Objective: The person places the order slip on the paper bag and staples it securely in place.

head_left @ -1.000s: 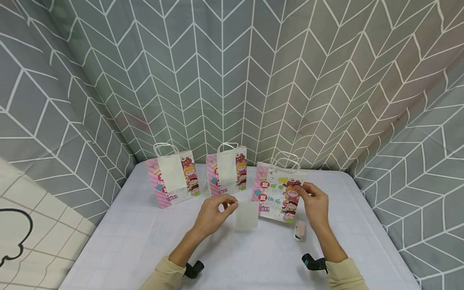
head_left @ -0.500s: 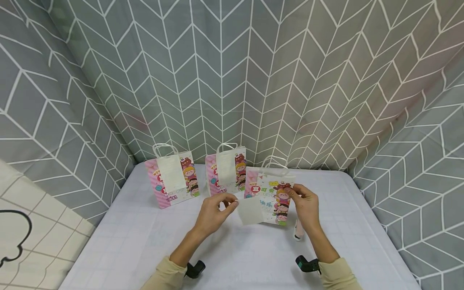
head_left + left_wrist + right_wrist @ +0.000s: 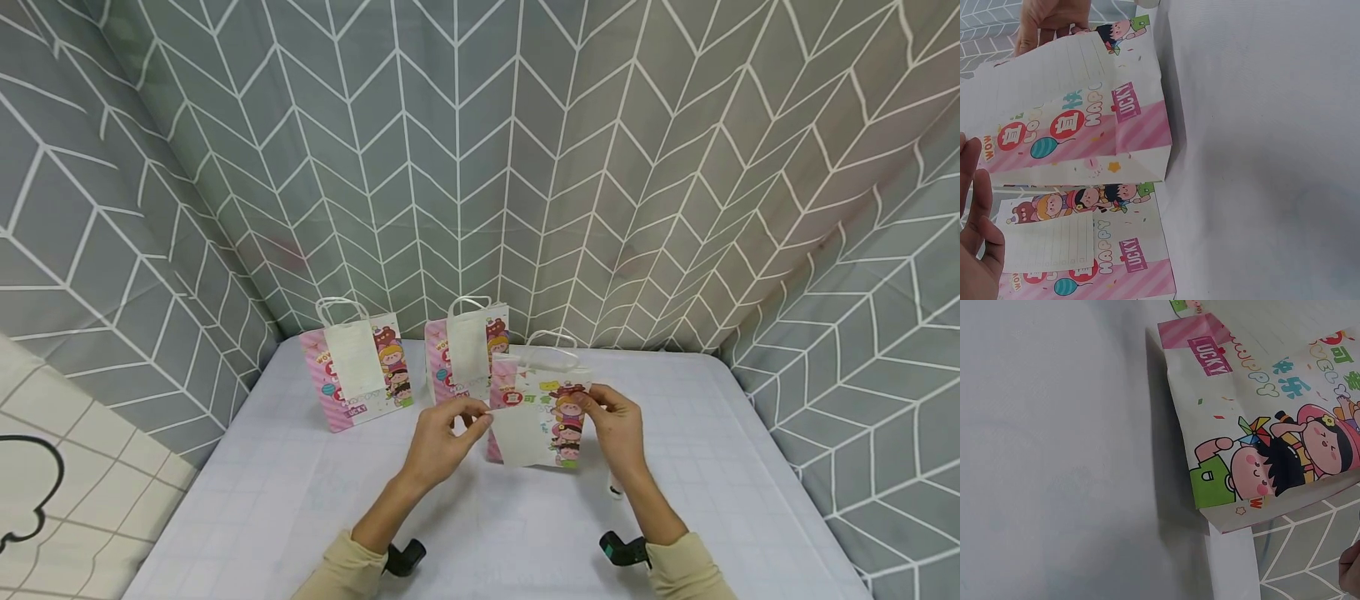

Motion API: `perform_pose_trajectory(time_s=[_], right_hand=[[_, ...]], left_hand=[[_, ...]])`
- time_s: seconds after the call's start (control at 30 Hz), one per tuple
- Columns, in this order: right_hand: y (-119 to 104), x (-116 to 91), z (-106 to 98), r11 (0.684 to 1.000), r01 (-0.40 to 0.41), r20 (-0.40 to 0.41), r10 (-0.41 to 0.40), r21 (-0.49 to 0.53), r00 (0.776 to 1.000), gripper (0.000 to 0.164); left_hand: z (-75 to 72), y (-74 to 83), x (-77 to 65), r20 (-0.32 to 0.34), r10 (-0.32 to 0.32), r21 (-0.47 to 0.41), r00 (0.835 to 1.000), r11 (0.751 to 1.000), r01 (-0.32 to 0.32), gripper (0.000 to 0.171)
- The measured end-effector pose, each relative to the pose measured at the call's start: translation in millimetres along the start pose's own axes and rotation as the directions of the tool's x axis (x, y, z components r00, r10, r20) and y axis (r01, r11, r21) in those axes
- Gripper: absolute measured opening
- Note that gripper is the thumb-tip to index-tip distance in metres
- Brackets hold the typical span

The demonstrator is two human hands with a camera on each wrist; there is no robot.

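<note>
My left hand (image 3: 442,440) pinches the corner of a lined sheet of note paper (image 3: 516,435) between thumb and index finger. The sheet overlaps the front of a white and pink cartoon-printed paper gift bag (image 3: 567,429), which stands with its white handles up. My right hand (image 3: 618,425) grips that bag by its right side edge. In the left wrist view, the sheet (image 3: 1054,69) lies across the upper part of the bag's printed front (image 3: 1125,134). The right wrist view shows the bag's lower corner (image 3: 1235,425) close to the cloth.
Two matching gift bags, one at the left (image 3: 395,354) and one in the middle (image 3: 467,346), stand at the back with sheets on their fronts. A small white-ended object (image 3: 615,488) is partly hidden by my right forearm. A patterned curtain (image 3: 480,167) rises behind the white-covered table (image 3: 525,542).
My right hand has moved the bag leftward and nearer, behind the sheet. The sheet has swung from hanging beside the bag to overlapping its front. My left hand has stayed nearly still.
</note>
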State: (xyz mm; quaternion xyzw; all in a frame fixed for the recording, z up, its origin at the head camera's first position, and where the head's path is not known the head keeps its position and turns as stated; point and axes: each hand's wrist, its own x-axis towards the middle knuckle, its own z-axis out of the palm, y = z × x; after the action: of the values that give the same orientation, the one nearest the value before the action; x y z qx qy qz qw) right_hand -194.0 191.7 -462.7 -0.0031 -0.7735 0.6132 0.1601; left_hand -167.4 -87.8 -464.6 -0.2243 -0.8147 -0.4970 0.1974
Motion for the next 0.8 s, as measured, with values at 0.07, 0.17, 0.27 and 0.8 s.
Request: perform_pose_trajectory(time_s=[0.07,0.17,0.27,0.8], right_hand=[[8,2,1,1.0,-0.001,0.002,0.001,0.012,1.0,0.023],[13,2,4,0.999,0.024,0.013,-0.024,0.031,1.0,0.024],[13,1,6,0.999,0.025,0.022,-0.026,0.031,0.999,0.02],[5,-5,11,0.997,0.077,0.118,-0.076,-0.004,0.99,0.014]], left_hand=[[0.7,-0.1,-0.1,-0.015,0.012,-0.003,1.0,1.0,-0.012,0.009],[1.3,-0.5,0.6,-0.035,0.027,-0.008,0.999,1.0,-0.027,0.009],[1.5,-0.2,1.7,-0.063,0.042,-0.015,0.997,0.999,-0.043,0.009],[6.4,0.9,8.0,-0.186,0.143,-0.031,0.972,0.988,-0.152,0.008]])
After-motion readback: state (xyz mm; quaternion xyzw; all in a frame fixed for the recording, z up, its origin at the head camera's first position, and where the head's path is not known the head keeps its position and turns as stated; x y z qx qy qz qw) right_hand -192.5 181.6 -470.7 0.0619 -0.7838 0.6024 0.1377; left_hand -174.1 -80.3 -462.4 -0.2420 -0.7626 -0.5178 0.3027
